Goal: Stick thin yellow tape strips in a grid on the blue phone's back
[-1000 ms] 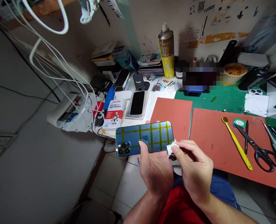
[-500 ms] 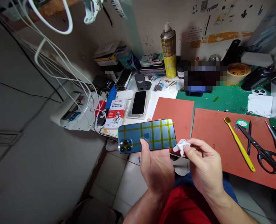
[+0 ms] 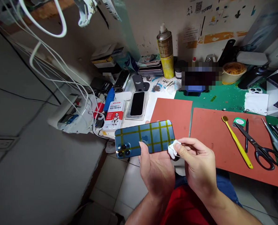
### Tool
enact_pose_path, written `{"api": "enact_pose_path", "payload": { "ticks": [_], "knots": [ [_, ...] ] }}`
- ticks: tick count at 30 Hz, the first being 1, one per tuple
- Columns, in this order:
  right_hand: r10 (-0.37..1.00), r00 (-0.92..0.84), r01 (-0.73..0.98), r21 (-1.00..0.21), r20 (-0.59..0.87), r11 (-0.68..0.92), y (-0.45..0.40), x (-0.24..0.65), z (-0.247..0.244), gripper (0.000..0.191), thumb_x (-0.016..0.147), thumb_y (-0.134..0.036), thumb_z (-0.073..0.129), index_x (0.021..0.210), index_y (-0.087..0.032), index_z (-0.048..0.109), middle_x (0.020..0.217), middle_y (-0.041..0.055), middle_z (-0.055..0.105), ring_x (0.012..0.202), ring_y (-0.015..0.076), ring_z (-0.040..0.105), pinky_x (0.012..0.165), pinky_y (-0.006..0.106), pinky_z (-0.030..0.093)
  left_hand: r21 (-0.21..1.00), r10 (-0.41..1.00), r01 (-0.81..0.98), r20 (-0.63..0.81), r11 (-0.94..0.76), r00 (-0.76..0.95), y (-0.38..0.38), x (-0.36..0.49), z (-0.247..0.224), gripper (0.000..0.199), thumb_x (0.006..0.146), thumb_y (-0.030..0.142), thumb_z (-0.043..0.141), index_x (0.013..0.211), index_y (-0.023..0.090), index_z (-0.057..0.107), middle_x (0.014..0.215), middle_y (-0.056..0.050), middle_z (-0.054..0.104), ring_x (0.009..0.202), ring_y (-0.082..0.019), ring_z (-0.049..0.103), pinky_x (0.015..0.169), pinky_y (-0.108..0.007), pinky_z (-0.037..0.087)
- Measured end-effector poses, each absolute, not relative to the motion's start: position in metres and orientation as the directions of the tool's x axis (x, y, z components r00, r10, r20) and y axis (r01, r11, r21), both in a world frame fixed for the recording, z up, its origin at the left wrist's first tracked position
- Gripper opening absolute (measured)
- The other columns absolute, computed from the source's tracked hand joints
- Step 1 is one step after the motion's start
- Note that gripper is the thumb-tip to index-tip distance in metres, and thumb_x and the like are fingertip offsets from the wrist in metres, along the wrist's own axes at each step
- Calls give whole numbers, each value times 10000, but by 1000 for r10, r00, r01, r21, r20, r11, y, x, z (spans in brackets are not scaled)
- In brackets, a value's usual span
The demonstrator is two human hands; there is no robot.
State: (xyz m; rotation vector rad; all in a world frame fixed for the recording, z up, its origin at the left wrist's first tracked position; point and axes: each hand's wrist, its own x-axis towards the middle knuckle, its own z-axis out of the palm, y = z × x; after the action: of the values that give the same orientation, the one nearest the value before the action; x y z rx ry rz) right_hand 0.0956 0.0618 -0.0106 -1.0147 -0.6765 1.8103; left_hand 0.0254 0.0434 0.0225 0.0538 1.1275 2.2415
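A blue smartphone [image 3: 131, 137] lies back side up across my left hand [image 3: 156, 172], its camera cluster toward the left. Strips of yellowish tape cross its back in a grid. My left thumb presses on the near long edge; the other fingers are hidden beneath the phone. My right hand [image 3: 197, 162] pinches a crumpled white tissue [image 3: 173, 150] between thumb and fingers. That tissue touches the phone's lower right corner.
Two reddish-brown mats [image 3: 172, 112] lie on the bench. On the right one are a yellow brush [image 3: 237, 143] and black scissors [image 3: 258, 150]. Behind stand a spray can [image 3: 166, 53], a black-screened phone [image 3: 137, 103] and a battery box [image 3: 114, 115]. White cables [image 3: 66, 68] hang at left.
My right hand has brought the tissue left, from just beside the phone onto its right corner. The phone stays in my left hand. The view has shifted slightly.
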Motion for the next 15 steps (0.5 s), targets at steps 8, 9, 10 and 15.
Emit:
{"api": "enact_pose_path", "payload": {
  "ticks": [8, 9, 10, 15],
  "knots": [
    [923, -163, -371, -845, -349, -385, 70, 96, -4, 150, 760, -313, 955, 845, -215, 879, 752, 53, 816, 667, 219, 777, 610, 310, 666, 735, 564, -527, -240, -426, -790, 37, 28, 18, 456, 1085, 467, 533, 1508, 311, 603, 1480, -114, 668, 1407, -325, 612, 1127, -512, 547],
    [929, -143, -366, -853, -343, -371, 71, 96, -3, 147, 761, -311, 955, 849, -219, 881, 765, 53, 820, 674, 218, 779, 616, 310, 669, 726, 573, -542, -249, -423, -781, 36, 29, 18, 454, 1084, 470, 534, 1505, 317, 607, 1484, -109, 668, 1413, -324, 607, 1131, -513, 545],
    [934, -124, -361, -861, -335, -357, 74, 96, -3, 144, 763, -310, 955, 851, -222, 882, 778, 53, 824, 678, 217, 780, 616, 308, 669, 724, 575, -548, -255, -419, -777, 35, 30, 17, 449, 1084, 467, 537, 1503, 323, 610, 1485, -104, 670, 1416, -321, 605, 1135, -509, 544],
    [954, -86, -354, -886, -287, -298, 92, 93, 1, 144, 779, -327, 948, 868, -237, 880, 803, 42, 826, 711, 213, 776, 618, 304, 660, 751, 557, -548, -294, -368, -777, 29, 34, 13, 428, 1081, 460, 542, 1484, 348, 634, 1490, -79, 678, 1421, -312, 607, 1136, -488, 555]
  ]
}}
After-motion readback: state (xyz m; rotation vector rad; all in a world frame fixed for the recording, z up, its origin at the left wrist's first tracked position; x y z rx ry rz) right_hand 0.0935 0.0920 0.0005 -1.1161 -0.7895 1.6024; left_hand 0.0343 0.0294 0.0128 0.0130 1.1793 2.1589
